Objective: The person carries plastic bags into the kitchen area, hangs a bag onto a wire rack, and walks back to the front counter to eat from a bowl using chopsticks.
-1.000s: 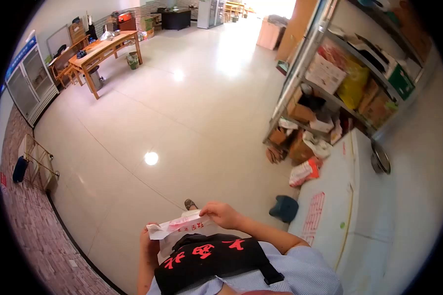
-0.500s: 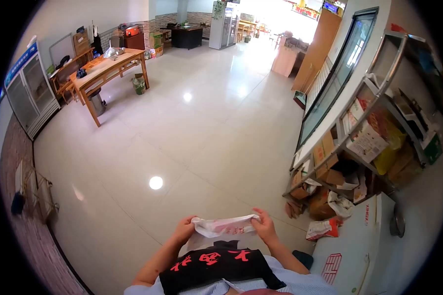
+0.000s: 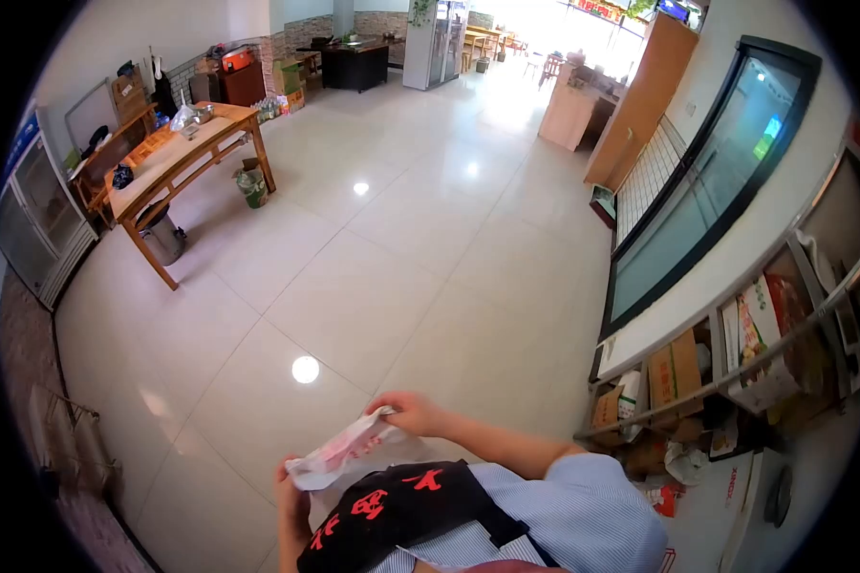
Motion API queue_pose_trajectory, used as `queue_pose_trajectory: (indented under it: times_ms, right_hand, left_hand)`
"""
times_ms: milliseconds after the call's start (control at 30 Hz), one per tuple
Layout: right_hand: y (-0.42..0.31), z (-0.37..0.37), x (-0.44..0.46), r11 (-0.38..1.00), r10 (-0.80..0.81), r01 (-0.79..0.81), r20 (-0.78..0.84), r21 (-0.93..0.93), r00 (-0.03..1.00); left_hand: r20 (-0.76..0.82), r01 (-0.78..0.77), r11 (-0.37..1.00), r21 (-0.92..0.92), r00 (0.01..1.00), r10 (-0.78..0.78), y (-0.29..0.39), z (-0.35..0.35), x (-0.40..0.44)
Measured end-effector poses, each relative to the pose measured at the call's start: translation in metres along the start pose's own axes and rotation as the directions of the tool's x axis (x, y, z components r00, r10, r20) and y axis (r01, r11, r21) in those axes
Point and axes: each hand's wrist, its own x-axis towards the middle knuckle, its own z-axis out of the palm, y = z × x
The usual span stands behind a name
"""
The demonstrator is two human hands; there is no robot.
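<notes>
Your right hand [image 3: 411, 414] is raised ahead of your body, fingers curled closed, its bare forearm slanting back toward your right side. Your left hand [image 3: 290, 475] is lower, near your left side, with the fingers bent and the forearm nearly upright below it.

A: Left side?
B: Fridge [image 3: 50, 215] at far left. Table [image 3: 162, 172] right of it; bowl [image 3: 204, 114] on top, bin [image 3: 165, 243] beneath, bucket [image 3: 251, 185] by right-hand legs.
A: Right?
B: Door [image 3: 702, 196] along wall. Rack [image 3: 719, 386] nearer, carton [image 3: 674, 372] in it.
A: Close in?
B: Bag [image 3: 346, 451] before apron [image 3: 382, 511], between left hand [image 3: 290, 480] and right hand [image 3: 409, 414].
</notes>
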Motion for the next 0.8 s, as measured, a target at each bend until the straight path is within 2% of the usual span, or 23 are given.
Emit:
queue_pose_trajectory:
  times_ms: [100, 133, 233, 333, 400, 433, 467, 500, 533, 567, 600, 667, 733, 800]
  right_hand:
    - [-0.003, -0.02, 0.096, 0.992, -0.097, 0.083, 0.146, 0.098, 0.984]
    - [-0.013, -0.029, 0.122, 0.996, -0.092, 0.089, 0.14, 0.022, 0.986]
    - [-0.01, -0.061, 0.207, 0.992, -0.063, 0.045, 0.154, 0.12, 0.986]
    - [-0.016, -0.11, 0.278, 0.997, -0.059, 0.059, 0.0, -0.04, 0.998]
    - [0.011, -0.147, 0.322, 0.984, -0.175, 0.17, -0.157, -0.044, 0.972]
    - [0.026, -0.169, 0.337, 0.986, -0.16, 0.164, -0.235, -0.004, 0.959]
    - [-0.007, -0.187, 0.343, 0.998, -0.013, -0.006, -0.34, -0.057, 0.941]
    - [0.008, -0.206, 0.36, 0.997, 0.027, -0.053, -0.385, -0.058, 0.923]
    - [0.029, -0.22, 0.368, 0.994, 0.066, -0.097, -0.434, -0.051, 0.898]
    - [0.032, -0.236, 0.381, 0.983, 0.168, -0.185, -0.413, 0.0, 0.895]
    - [0.031, -0.252, 0.397, 0.96, 0.273, -0.276, -0.4, 0.05, 0.875]
    - [0.053, -0.283, 0.446, 0.972, 0.229, -0.192, -0.373, 0.132, 0.899]
    - [0.055, -0.316, 0.503, 0.951, 0.263, -0.192, -0.308, 0.244, 0.914]
    - [0.034, -0.362, 0.577, 0.994, 0.102, -0.095, -0.201, 0.044, 0.974]
  left_hand:
    - [-0.138, -0.089, 0.988, -0.127, 0.988, 0.071, 0.0, -0.026, 0.066]
    - [-0.122, -0.082, 0.987, -0.139, 0.99, 0.065, 0.01, -0.025, 0.093]
    - [-0.065, -0.069, 0.988, -0.135, 0.996, 0.061, 0.063, -0.015, 0.176]
    - [-0.005, -0.076, 0.992, -0.096, 0.997, 0.076, 0.103, -0.005, 0.287]
    - [0.026, -0.028, 0.996, 0.079, 0.999, 0.026, 0.12, 0.013, 0.371]
    - [0.062, -0.022, 0.982, 0.186, 0.998, 0.01, 0.129, 0.032, 0.408]
    - [0.086, -0.003, 0.957, 0.292, 0.996, -0.023, 0.143, 0.052, 0.44]
    - [0.136, -0.059, 0.884, 0.464, 0.991, -0.005, 0.169, 0.076, 0.469]
    - [0.265, -0.207, 0.809, 0.55, 0.962, 0.066, 0.172, 0.084, 0.506]
    - [0.279, -0.177, 0.779, 0.601, 0.96, 0.003, 0.19, 0.102, 0.532]
    - [0.435, -0.358, 0.746, 0.561, 0.895, 0.102, 0.204, 0.112, 0.564]
    - [0.573, -0.582, 0.624, 0.521, 0.781, 0.249, 0.218, 0.126, 0.631]
    - [0.463, -0.474, 0.655, 0.589, 0.862, 0.206, 0.247, 0.134, 0.679]
    - [0.31, -0.359, 0.687, 0.631, 0.929, 0.201, 0.261, 0.144, 0.73]
